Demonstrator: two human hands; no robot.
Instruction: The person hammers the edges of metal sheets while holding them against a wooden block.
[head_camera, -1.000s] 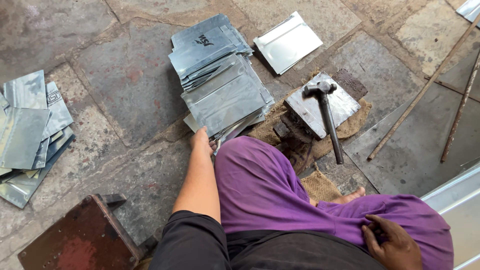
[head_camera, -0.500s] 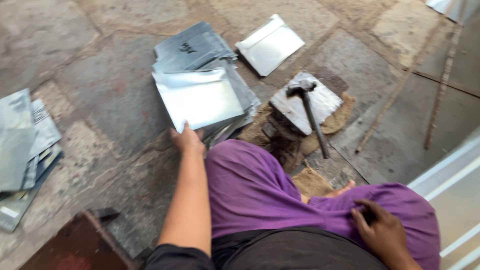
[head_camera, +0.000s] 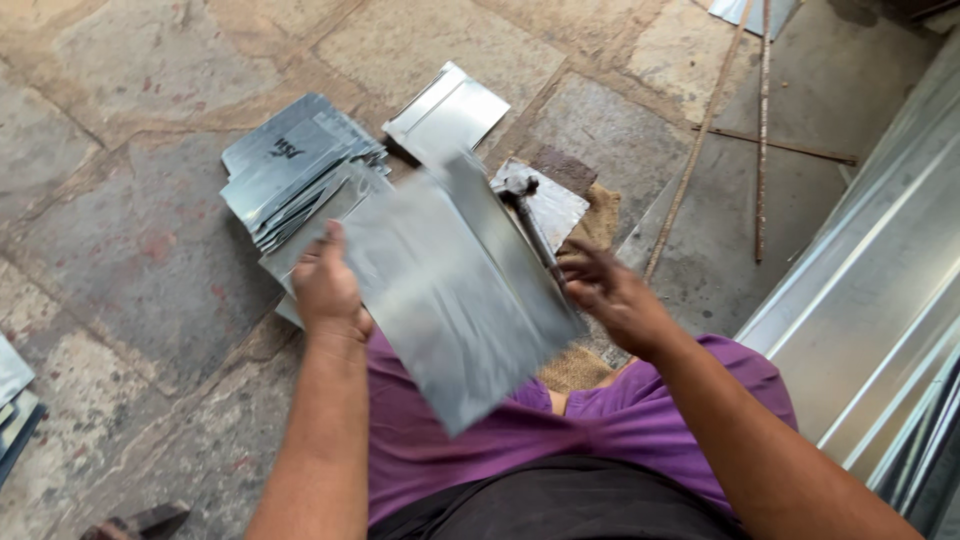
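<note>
I take this for a sheet-metal workshop, worked at floor level. The stone-slab floor (head_camera: 130, 250) carries a stack of cut metal sheets (head_camera: 290, 175), and a hammer (head_camera: 530, 215) rests on a sheet laid over burlap sacking (head_camera: 598, 215). Thin metal rods (head_camera: 762, 130) lie across the slabs, and long folded metal profiles (head_camera: 880, 270) run along the right edge.

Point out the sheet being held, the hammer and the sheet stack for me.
Sheet (head_camera: 455, 300), head view: middle of its shiny face, held up between both hands.
Hammer (head_camera: 518, 186), head view: on its head, beyond the sheet.
Stack (head_camera: 290, 170), head view: top sheet of the pile on the floor.
</note>
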